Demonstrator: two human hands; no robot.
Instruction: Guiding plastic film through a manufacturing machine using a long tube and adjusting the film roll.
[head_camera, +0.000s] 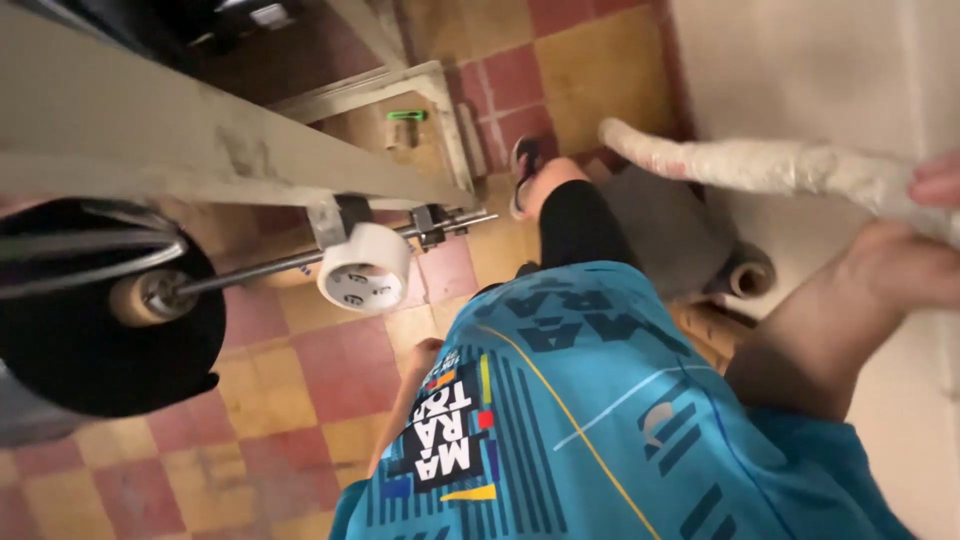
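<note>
At the right edge of the view, a long white rolled-up bundle (760, 162), cloth or paper by its look, is held up off the floor. It slopes from the right hand (925, 225) down and leftward, and its free end hangs over the tiled floor (300, 380) near a sandalled foot (527, 170). The fingers (938, 182) of that hand are closed around the thick end of the bundle: fingertips show above it and the heel of the hand below it, with the forearm running back toward the blue printed shirt (570, 420). The left hand (420, 352) hangs low beside the shirt, well apart from the bundle; only part of it shows past the shirt hem, it touches nothing that can be seen, and whether its fingers are curled or spread cannot be told.

Below the bundle, a smaller grey roll (748, 275) lies on the floor against a pale surface at the right. To the left, a roll of white tape (365, 265) sits threaded on a thin metal rod (270, 268) fixed beneath a worn grey beam (180, 140). A black roll (110, 340) on a cardboard core fills the left edge. Farther back, a small green object (406, 115) lies on a wooden frame.
</note>
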